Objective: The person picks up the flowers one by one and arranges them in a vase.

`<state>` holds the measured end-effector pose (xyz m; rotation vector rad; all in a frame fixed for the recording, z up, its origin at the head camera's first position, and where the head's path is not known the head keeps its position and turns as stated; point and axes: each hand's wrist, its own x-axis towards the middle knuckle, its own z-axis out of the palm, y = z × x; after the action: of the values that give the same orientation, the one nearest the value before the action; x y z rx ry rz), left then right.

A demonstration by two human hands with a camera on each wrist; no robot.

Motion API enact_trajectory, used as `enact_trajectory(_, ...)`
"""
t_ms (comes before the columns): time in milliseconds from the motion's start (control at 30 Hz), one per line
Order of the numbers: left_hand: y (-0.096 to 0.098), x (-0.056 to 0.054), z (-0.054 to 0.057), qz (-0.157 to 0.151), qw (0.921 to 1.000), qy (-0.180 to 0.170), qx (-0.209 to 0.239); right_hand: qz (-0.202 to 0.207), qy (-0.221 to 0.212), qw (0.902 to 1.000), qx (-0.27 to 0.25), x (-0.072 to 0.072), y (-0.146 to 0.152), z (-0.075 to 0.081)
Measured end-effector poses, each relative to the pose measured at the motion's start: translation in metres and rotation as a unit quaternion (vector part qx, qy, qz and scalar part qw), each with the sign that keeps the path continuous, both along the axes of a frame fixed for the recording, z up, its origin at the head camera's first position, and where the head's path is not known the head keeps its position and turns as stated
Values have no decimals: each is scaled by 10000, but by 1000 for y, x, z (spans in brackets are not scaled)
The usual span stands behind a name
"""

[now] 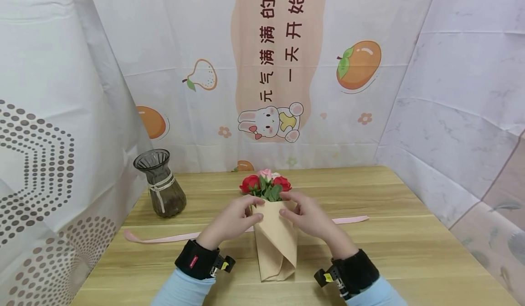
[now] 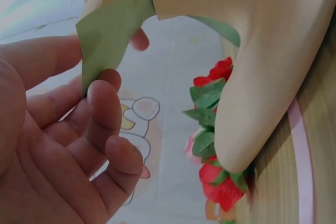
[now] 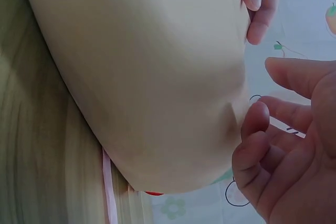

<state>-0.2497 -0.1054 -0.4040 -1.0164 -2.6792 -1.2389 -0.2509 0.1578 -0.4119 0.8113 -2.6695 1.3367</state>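
A bouquet of red and pink flowers (image 1: pixel 251 184) with green leaves lies wrapped in tan paper (image 1: pixel 275 233), whose inner side looks green. My left hand (image 1: pixel 235 219) pinches a corner of the paper, and its green side (image 2: pixel 107 32) faces the left wrist view. At the other side of the wrap, my right hand (image 1: pixel 307 215) has its thumb and fingers apart. In the right wrist view its loosely bent fingers (image 3: pixel 254 156) are beside the paper's edge, with nothing visible between them and the thumb. Beneath the bouquet runs a pink ribbon (image 1: pixel 172 238).
A dark glass vase (image 1: pixel 166 192) with cord round its neck stands at the back left of the wooden table (image 1: pixel 369 260). Printed cloth hangs (image 1: pixel 197 114) behind and at both sides.
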Motion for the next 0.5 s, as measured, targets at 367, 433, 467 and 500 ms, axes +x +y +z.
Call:
enact_trajectory(367,12,2,-7,-160,9999,32,-42,-232,-251,9991,262,2,-3,-3)
enact_trajectory(433,13,3,-7,-147,9999,23,-54,-288,-221,9989,296,2,-3,-2)
enact_trajectory(467,13,4,-7,-142,9999,16,-63,-312,-199,9988,307,2,-4,-2)
enact_trajectory(500,13,4,-6,-144,9999,19,-74,-337,-164,9988,326,2,-4,-2)
